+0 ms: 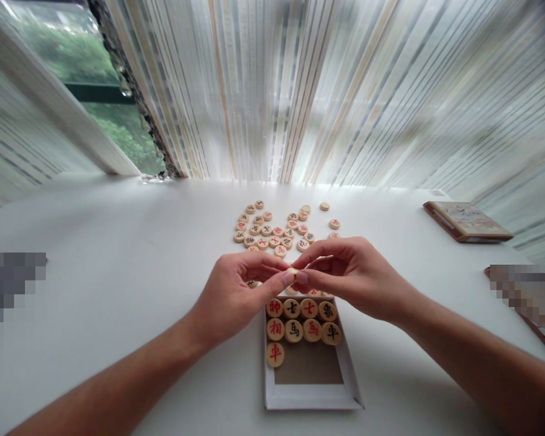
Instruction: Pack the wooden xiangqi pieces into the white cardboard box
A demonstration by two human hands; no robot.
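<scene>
My left hand [236, 293] and my right hand [345, 275] meet above a shallow white box [311, 396]. Between their fingertips they pinch one small round wooden game piece [293, 270], seen edge-on. Inside the box, several wooden discs [302, 320] with red or black characters lie flat in rows at its far end; the near part of the brown bottom is bare. A loose cluster of similar discs [279, 233] is scattered on the white table [118, 242] beyond my hands.
A brown lid or box [465, 221] lies at the far right of the table. Blurred patches sit at the left and right edges. A striped curtain hangs behind the table, with a window at the upper left.
</scene>
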